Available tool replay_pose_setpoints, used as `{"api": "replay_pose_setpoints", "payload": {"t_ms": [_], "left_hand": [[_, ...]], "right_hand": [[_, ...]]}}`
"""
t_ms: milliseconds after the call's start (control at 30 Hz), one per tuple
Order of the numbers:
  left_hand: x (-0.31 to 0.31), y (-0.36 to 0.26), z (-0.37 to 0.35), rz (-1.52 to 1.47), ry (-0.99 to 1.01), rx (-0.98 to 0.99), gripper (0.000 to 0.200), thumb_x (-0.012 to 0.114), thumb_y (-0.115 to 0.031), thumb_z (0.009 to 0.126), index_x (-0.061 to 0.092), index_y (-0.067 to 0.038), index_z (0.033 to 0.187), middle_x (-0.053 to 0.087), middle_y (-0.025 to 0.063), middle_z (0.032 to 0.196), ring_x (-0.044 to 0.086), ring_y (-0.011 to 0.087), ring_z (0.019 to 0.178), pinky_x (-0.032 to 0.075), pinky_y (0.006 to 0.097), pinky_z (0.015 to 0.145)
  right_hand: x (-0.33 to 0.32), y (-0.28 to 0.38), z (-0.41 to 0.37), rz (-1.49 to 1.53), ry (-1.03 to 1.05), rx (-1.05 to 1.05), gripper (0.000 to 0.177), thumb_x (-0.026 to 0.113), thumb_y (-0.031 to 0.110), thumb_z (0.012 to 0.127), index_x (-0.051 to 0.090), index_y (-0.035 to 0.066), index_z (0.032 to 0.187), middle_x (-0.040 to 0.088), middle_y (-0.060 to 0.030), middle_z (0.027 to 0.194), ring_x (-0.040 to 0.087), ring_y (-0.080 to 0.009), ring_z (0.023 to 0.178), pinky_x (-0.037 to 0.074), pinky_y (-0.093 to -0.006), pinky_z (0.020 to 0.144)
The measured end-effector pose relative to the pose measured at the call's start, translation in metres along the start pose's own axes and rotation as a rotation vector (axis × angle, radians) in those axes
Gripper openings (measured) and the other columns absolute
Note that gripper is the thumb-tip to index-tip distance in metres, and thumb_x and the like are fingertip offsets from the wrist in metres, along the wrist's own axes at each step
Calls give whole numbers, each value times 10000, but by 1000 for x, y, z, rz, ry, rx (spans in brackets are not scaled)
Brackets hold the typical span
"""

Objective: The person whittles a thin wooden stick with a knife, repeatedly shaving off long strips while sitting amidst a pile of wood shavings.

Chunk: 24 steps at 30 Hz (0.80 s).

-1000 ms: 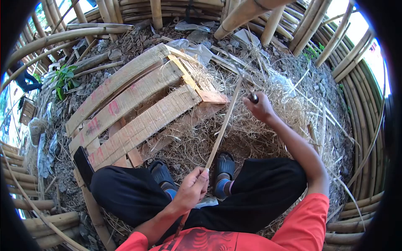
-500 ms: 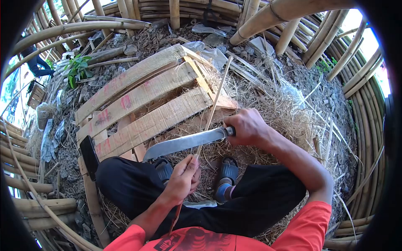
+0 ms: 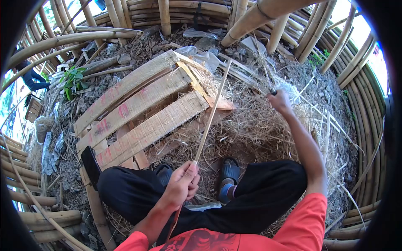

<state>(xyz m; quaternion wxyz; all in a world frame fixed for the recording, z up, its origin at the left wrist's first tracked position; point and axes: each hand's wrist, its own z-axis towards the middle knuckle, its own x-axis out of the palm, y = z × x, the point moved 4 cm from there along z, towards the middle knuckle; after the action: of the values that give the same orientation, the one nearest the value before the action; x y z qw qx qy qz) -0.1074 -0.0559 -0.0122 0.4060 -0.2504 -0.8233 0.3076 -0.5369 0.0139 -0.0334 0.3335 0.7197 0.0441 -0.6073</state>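
Observation:
My left hand (image 3: 181,182) is closed around the lower end of a long, thin bamboo strip (image 3: 213,111), between my knees. From the fist the strip slants up and away, past the right edge of a slatted wooden pallet (image 3: 150,121). Out in front on the right, my right hand (image 3: 280,102) grips the dark handle of a large knife (image 3: 273,92), well apart from the strip. The knife's blade barely shows beyond the fist. Below the strip and right hand lie pale, curly shavings (image 3: 259,129).
A dark phone (image 3: 90,165) leans at the pallet's near left corner. Bamboo fencing (image 3: 368,113) curves around the space, and a thick bamboo pole (image 3: 272,16) crosses the top. My sandalled foot (image 3: 229,173) rests among shavings. A person's leg (image 3: 33,81) shows far left.
My right hand has swung the knife forward and right, off the bamboo strip that its blade crossed before. The left hand keeps its hold, slightly lower.

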Motion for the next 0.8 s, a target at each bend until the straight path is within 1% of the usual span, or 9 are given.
{"api": "replay_pose_setpoints", "payload": {"t_ms": [67, 167, 300, 367, 400, 500, 533, 633, 800], "left_hand": [[-2, -1, 6, -28, -13, 25, 288, 410, -373, 1012, 388, -138, 846, 277, -55, 574, 229, 25, 410, 159, 202, 349], [-3, -3, 12, -6, -31, 11, 290, 399, -370, 1016, 384, -139, 841, 272, -57, 575, 218, 25, 411, 153, 198, 351], [-4, -4, 15, -102, 59, -71, 354, 336, -422, 1021, 364, -143, 804, 266, -56, 565, 204, 29, 407, 151, 200, 346], [-4, -1, 17, -124, 98, -92, 399, 314, -459, 1016, 350, -149, 767, 260, -59, 550, 211, 30, 409, 150, 200, 343], [-4, -1, 16, -147, 130, -93, 405, 316, -463, 1014, 348, -149, 759, 259, -59, 547, 214, 29, 410, 150, 200, 343], [-3, -2, 14, -126, 129, -75, 422, 317, -479, 1009, 341, -151, 744, 258, -55, 538, 215, 32, 409, 151, 202, 341], [-3, -1, 13, -105, 113, -66, 428, 317, -484, 1007, 339, -152, 740, 258, -53, 535, 215, 34, 408, 151, 203, 340], [-6, 6, 13, -69, 61, -41, 436, 318, -493, 1004, 332, -149, 736, 260, -48, 532, 205, 40, 398, 152, 208, 336], [0, 5, 5, 225, -82, 117, 414, 299, -436, 1025, 333, -130, 748, 293, -39, 540, 243, 49, 410, 179, 224, 351]], "right_hand": [[4, 2, -15, 183, -138, 38, 300, 609, 281, 832, 632, -7, 752, 648, -129, 685, 613, -189, 616, 444, -361, 581], [-5, 42, -38, 264, 30, -152, 306, 638, 281, 845, 626, -9, 749, 630, -118, 643, 609, -178, 600, 444, -341, 579], [-14, 116, -87, 172, 120, -573, 238, 657, 275, 841, 586, 76, 731, 555, -37, 530, 592, -147, 506, 447, -343, 520], [-10, 137, -100, 119, 60, -798, 205, 710, 250, 812, 616, 69, 804, 559, -40, 534, 575, -172, 478, 435, -339, 481], [-11, 147, -106, 24, 47, -845, 161, 708, 220, 773, 614, 94, 804, 585, -66, 550, 636, -239, 529, 487, -373, 511], [-9, 165, -129, -106, 173, -978, 185, 650, 274, 808, 587, 103, 775, 571, -63, 535, 604, -255, 495, 475, -413, 498], [-6, 168, -135, -163, 277, -956, 176, 643, 278, 799, 595, 109, 794, 579, -78, 544, 619, -285, 523, 488, -424, 518], [-4, 172, -145, -176, 284, -932, 171, 660, 275, 746, 662, 107, 779, 625, -121, 606, 638, -313, 572, 515, -436, 575], [2, 166, -125, -272, 300, -853, 139, 660, 233, 699, 679, 98, 726, 601, -110, 572, 610, -313, 540, 492, -428, 535]]}}
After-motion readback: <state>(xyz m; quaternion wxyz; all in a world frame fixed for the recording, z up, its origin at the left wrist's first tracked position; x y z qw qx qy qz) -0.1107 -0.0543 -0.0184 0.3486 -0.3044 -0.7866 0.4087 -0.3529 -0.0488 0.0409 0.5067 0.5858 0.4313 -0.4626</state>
